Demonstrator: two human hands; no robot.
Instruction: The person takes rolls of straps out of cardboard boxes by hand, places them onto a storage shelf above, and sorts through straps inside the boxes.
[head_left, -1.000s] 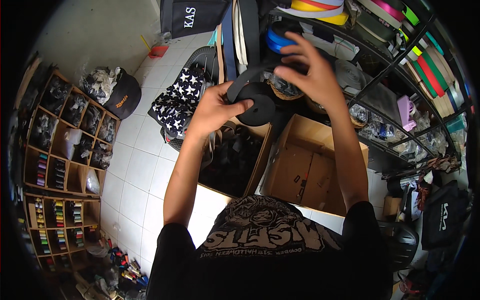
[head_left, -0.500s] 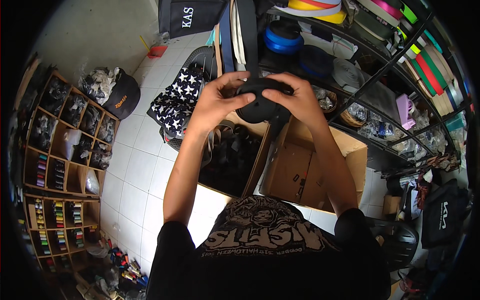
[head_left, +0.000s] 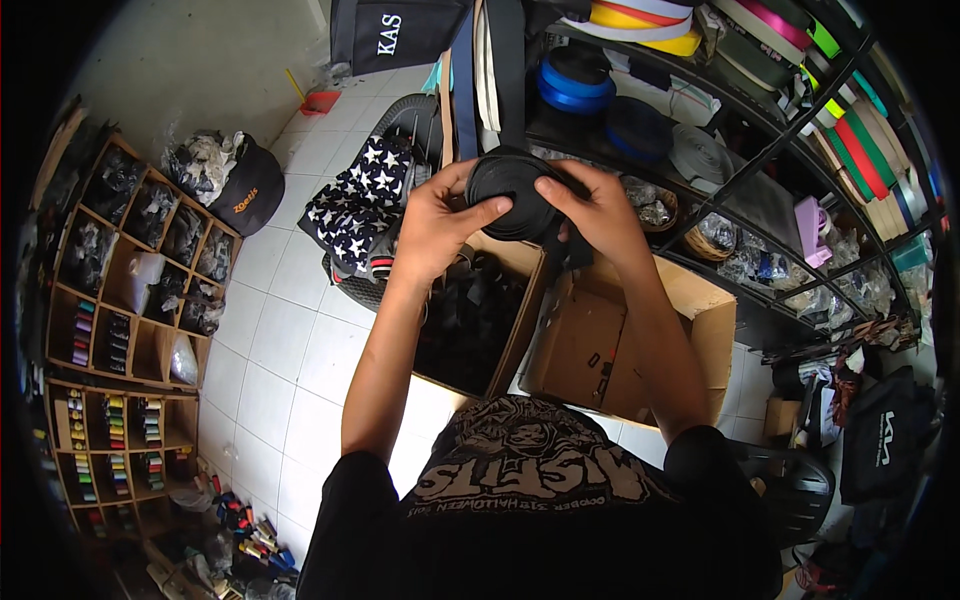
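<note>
At left, thread spools (head_left: 116, 425) are being held in a wooden rack (head_left: 180, 418). The left hand (head_left: 436, 218), half-closed, is being clamped on the left edge of a black strap roll (head_left: 512, 205), which is being held up between both hands, seen over a carton's (head_left: 522, 305) far edge. The roll's right edge is being pinched by the right hand (head_left: 596, 208), thumb in front, fingers curled behind.

Blk strap roll (head_left: 518, 208), coiled rnd
</note>
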